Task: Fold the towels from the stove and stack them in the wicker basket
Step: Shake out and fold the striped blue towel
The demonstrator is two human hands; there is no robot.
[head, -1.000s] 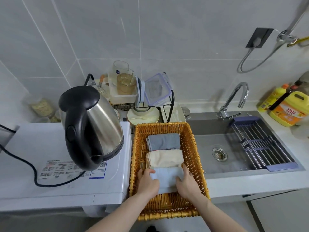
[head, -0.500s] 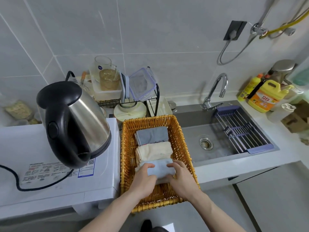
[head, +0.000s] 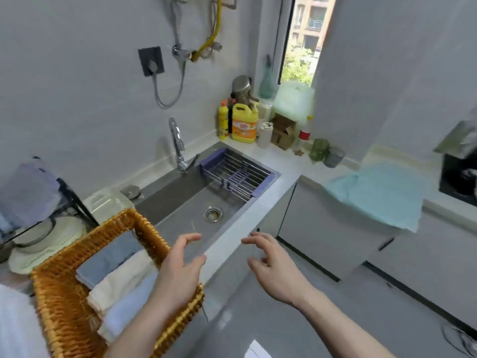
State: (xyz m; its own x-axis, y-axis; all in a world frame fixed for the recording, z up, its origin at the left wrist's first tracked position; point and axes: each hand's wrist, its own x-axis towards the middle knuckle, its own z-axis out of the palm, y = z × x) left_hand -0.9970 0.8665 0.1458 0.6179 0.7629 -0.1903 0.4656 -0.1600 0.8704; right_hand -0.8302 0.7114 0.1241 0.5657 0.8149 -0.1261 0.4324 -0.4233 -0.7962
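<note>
Both hands have left the light blue towel they were pressing half a second ago and now hover empty, and the view has swung right. Left hand (head: 178,270) hangs over the right rim of the wicker basket (head: 64,301), fingers spread and loosely curved, holding nothing. Right hand (head: 273,267) floats right of the basket, past the tabletop (head: 286,177) edge, fingers relaxed and apart, also empty. Inside the basket three folded towels lie in a row, touching: grey towel (head: 108,257) at the far end, cream towel (head: 121,280) in the middle, light blue towel (head: 126,308) nearest the person. One unfolded turquoise towel (head: 382,195) lies spread on the tabletop well right of the basket, just beside the black stove (head: 459,179), its near edge hanging over the front. Sink (head: 185,202) sits just right of the basket, with a drain rack (head: 237,174) across its far end. Yellow detergent bottle (head: 244,124) stands beyond the sink, near the window.
</note>
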